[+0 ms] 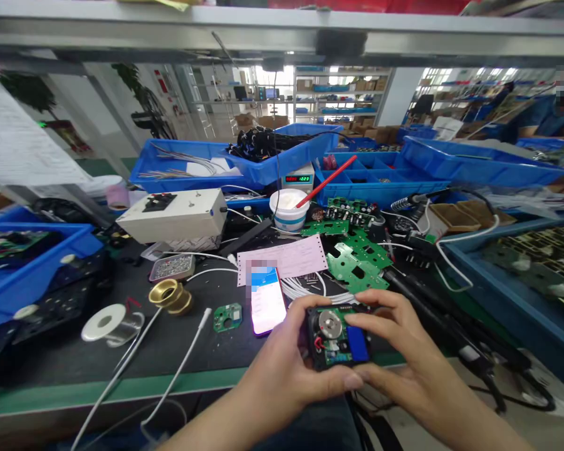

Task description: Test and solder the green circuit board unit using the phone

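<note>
Between both hands, over the bench's front edge, is a black housing (316, 358) with a green circuit board inside. On that board sit a round silver motor-like part (330, 324) and a blue rectangular block (357, 343). My left hand (296, 357) grips the housing's left side, thumb along the bottom edge. From the right, my right hand (399, 351) has its fingers on the upper right and its thumb at the lower right corner. Just beyond, a lit phone (267, 304) lies on the mat, partly over a pink printed sheet (305, 254).
Green circuit boards (357, 260) lie beyond my hands. At left are a solder spool (108, 326), a brass ring-shaped part (170, 296) and a small board (228, 317). A white tub (289, 210) holds a red stick. Blue bins (376, 188) line the back; thick black cables (432, 319) run at right.
</note>
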`<state>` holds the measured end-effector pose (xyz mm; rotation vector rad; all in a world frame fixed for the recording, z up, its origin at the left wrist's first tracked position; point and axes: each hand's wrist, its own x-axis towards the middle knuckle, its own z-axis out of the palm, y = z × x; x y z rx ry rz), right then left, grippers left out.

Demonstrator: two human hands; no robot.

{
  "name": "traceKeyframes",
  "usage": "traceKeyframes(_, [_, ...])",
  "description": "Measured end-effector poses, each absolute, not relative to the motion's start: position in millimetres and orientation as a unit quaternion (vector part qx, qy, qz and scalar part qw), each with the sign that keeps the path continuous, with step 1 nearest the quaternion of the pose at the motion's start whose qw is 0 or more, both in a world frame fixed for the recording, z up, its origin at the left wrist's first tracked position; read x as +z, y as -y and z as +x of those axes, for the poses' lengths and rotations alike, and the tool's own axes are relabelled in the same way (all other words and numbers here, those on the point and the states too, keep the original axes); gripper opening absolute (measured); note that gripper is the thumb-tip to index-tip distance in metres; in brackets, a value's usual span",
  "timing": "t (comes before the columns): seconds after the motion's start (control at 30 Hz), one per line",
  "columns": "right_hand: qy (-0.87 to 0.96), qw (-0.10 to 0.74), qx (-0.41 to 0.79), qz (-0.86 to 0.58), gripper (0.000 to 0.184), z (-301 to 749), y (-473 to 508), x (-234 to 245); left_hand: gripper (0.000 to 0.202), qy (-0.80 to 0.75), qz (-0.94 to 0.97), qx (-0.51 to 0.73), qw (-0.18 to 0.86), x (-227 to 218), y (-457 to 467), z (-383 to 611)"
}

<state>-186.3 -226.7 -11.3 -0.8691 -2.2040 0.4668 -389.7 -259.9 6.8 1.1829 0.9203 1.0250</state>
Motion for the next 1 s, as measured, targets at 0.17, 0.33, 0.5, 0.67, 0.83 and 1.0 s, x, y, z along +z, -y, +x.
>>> traceKeyframes(0.17, [0.849, 0.392, 0.165, -0.313, 0.027, -187, 240, -12, 0.057, -0.381, 0.499, 0.449, 0.636, -1, 268, -388])
traceKeyframes(0.33, [0.866, 0.408, 0.094, -0.274, 0.042, -185, 249, -20, 0.061, -0.396, 0.532, 0.438, 0.607, -11, 272, -390])
traceKeyframes(0.5, [0.861, 0.449, -0.074, -0.225, 0.027, -190, 249, -19, 0.061, -0.403, 0.525, 0.455, 0.596, -13, 274, -390])
traceKeyframes(0.67, [0.838, 0.506, -0.118, -0.165, 0.023, -193, 251, -17, 0.059, -0.38, 0.486, 0.47, 0.631, -14, 274, -383])
traceKeyframes(0.83, [0.846, 0.5, -0.1, -0.154, 0.022, -187, 253, -21, 0.06, -0.363, 0.458, 0.479, 0.655, -20, 275, -378])
traceKeyframes(1.0, [0.856, 0.484, -0.078, -0.163, 0.017, -185, 253, -22, 0.061, -0.368, 0.463, 0.477, 0.65, -27, 272, -377])
